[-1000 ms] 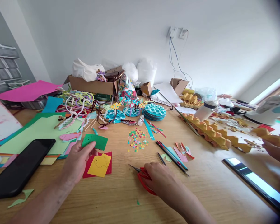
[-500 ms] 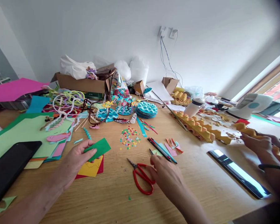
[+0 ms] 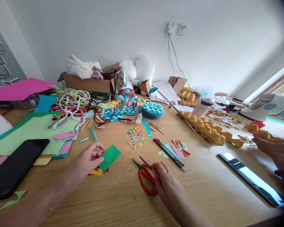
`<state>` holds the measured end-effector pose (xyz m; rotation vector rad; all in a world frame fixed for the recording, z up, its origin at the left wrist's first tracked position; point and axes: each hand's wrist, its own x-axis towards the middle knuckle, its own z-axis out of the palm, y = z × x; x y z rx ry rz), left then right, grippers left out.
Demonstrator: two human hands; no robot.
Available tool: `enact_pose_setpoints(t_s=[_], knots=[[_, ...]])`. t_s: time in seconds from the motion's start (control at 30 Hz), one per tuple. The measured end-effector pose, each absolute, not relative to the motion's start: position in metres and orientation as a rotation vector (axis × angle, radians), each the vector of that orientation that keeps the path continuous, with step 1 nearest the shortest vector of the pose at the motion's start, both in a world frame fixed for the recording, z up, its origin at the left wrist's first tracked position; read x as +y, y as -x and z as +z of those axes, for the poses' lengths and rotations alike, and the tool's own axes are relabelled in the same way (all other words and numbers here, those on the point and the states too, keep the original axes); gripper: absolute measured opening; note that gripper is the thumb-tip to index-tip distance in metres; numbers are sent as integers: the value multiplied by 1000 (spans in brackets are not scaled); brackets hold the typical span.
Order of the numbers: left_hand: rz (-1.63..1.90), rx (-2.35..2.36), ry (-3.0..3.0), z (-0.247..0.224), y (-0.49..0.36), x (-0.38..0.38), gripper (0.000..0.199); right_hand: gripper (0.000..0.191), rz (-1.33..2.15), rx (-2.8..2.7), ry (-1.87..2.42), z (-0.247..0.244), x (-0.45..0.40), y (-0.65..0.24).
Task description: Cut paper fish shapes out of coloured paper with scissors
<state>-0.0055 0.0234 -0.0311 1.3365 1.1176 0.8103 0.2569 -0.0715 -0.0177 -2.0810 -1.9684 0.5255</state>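
Observation:
My left hand pinches a small green paper card by its left edge, above the table. Below it lie a yellow paper piece and a red one, mostly hidden. My right hand is closed on a dark pencil or pen, its tip pointing up and left. Red-handled scissors lie beside and partly under that hand. Several pens rest beyond it, near pink, orange and pale green paper scraps.
A black phone lies on stacked coloured paper at left. Confetti, blue scalloped paper discs and yellow egg cartons are farther back. At right, another person's hands hold carton beside a shiny dark device.
My left hand has moved right with the green card, which is now tilted more upright. The pencil or pen in my right hand has shifted left, over the scissors. The camera view has turned slightly left.

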Motion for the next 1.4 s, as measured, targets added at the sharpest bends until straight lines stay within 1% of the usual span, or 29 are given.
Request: enact_pose_setpoints(t_s=[0.13,0.27,0.43,0.5,0.6,0.73,0.87,0.97,1.03,1.1,1.17,1.27,1.33,1.4], knots=[[749,1104,-1424,-36,6,24,15,20,525,-2012,2162,-25,-77,-248],[654,1136,-1540,-35,4,25,15,16,528,-2116,2235,-26,-73,-256],[590,1121,-1622,-39,2,23,9,12,364,-2062,2275,-29,-68,-279],[552,1114,-1651,-42,0,21,6,16,318,-1949,2166,-26,-69,-283],[458,1142,-1771,-42,-7,15,0,25,357,-1781,1864,-12,-73,-275],[310,1198,-2091,-32,-16,2,10,26,599,-1761,1624,1,-75,-249],[375,1089,-2444,-24,-12,-5,24,18,864,-1612,1440,-12,-73,-228],[414,1111,-2656,-23,2,0,26,30,963,-1424,1327,-27,-73,-219],[371,1131,-2718,-27,14,6,30,28,960,-1419,1291,-32,-74,-217],[333,1145,-2778,-33,27,9,38,25,913,-1553,1270,-34,-76,-217],[320,1126,-2850,-39,37,9,42,29,821,-1766,1259,-33,-78,-219],[186,1051,-2928,-45,47,4,45,41,704,-2014,1270,-32,-79,-223],[122,1027,-2984,-46,50,0,47,45,693,-2075,1280,-31,-78,-224],[84,1029,-3038,-46,51,-2,48,45,684,-2075,1276,-29,-76,-224]])
